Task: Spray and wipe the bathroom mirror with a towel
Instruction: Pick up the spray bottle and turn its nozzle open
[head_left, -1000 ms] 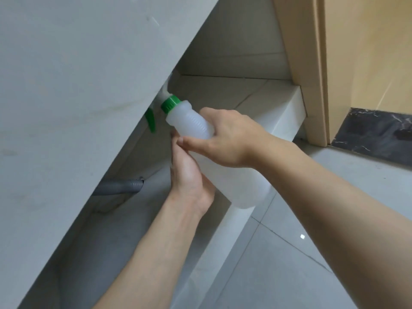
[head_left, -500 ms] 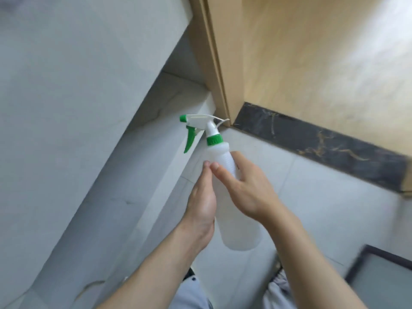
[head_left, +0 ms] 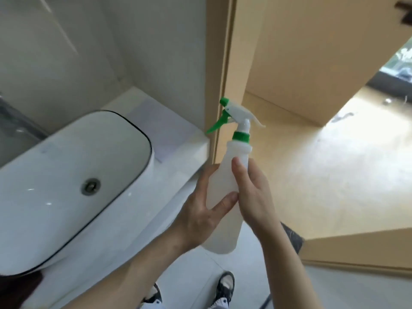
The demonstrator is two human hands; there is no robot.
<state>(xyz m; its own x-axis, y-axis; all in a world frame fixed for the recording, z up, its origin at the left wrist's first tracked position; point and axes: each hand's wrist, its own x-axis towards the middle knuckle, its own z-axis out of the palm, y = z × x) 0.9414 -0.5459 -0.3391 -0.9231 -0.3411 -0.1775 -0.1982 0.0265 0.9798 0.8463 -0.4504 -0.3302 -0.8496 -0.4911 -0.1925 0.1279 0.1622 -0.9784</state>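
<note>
Head view looks down on both hands wrapped around a translucent white spray bottle point(head_left: 225, 192), held upright between them. The left hand point(head_left: 200, 210) curls round the bottle's left side, its fingers point(head_left: 223, 202) pressed across the front. The right hand point(head_left: 254, 192) clasps the right side, thumb lying up the bottle toward the neck. Above both hands sits the green collar and the white spray head point(head_left: 236, 112), whose green trigger and nozzle point left. Left of the left hand a white basin point(head_left: 66, 175) rests on the pale worktop point(head_left: 178, 139). Beyond the hands stands a wooden door frame point(head_left: 223, 63). Below the hands, two shoes point(head_left: 225, 286) show on the floor.
</note>
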